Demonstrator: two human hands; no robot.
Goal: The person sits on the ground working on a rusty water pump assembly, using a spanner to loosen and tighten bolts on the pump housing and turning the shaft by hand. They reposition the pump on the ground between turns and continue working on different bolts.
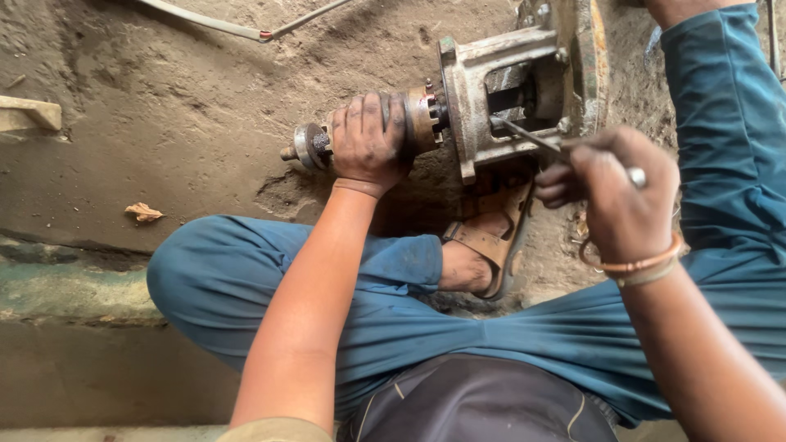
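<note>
The left hand (370, 135) is wrapped over the shaft (315, 146) of a grimy metal pump housing (491, 98) that lies on its side on the dirt floor (180, 106). Its fingers (377, 110) are curled together and clamped around the shaft, with the shaft's round end sticking out just beyond the knuckles, away from the housing. The brass-coloured collar (424, 119) sits right against those fingers on the housing side.

The right hand (618, 192) is closed on a thin metal rod tool (528, 137); its fingers (565, 176) pinch the rod near its upper end, and the tip reaches from them into the open window of the housing. A copper-coloured bangle (643, 266) circles that wrist.

Below the fingers of both hands, a sandalled foot (491, 237) rests against the underside of the housing, and blue trouser legs (246, 278) fold across the floor. A dry leaf (144, 213) lies well away from the left fingers, and a thin cable (246, 29) runs across the floor beyond them.
</note>
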